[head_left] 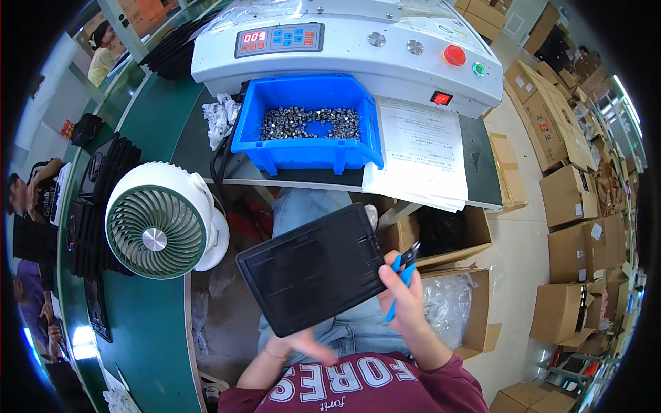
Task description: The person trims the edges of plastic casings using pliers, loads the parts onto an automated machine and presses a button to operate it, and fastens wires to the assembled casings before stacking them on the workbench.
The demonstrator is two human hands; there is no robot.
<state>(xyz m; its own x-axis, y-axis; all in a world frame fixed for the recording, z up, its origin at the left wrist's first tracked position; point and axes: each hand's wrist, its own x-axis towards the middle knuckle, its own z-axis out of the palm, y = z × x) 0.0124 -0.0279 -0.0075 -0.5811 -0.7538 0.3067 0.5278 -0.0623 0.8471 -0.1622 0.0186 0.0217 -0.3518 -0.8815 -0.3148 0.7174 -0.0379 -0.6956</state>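
Tray: black flat plastic tray [313, 275], tilted, held over the person's lap in front of the workbench, shallow compartments look empty from here.
Right hand: right hand [403, 292] has the tray's right edge pinched under the thumb, and the same fist is wrapped around blue-handled cutters [403, 275], blades poking up past the tray corner.
Left hand: left hand [310, 342] sits under the tray's lower edge, fingers spread flat and loose, palm up-ish, touching or just below the tray, can't tell which. Not gripping anything.
Blue bin: blue plastic bin [308, 148] on the bench edge just above the tray, holding a layer of small silvery metal parts [296, 122], with a bare blue patch in the middle.
Paper: white printed sheets [420, 155] right beside the bin, hanging over the bench edge.
Machine: white machine [358, 48] behind the bin, red digit display, blue buttons, a red knob and a green-ringed button on its right.
Fan: white and green desk fan [158, 220] on the green table to the left, facing up.
Boxes: open cardboard box [447, 237] under the bench by the right knee, one below it with clear plastic bags [447, 303]. More cartons stacked along the right.
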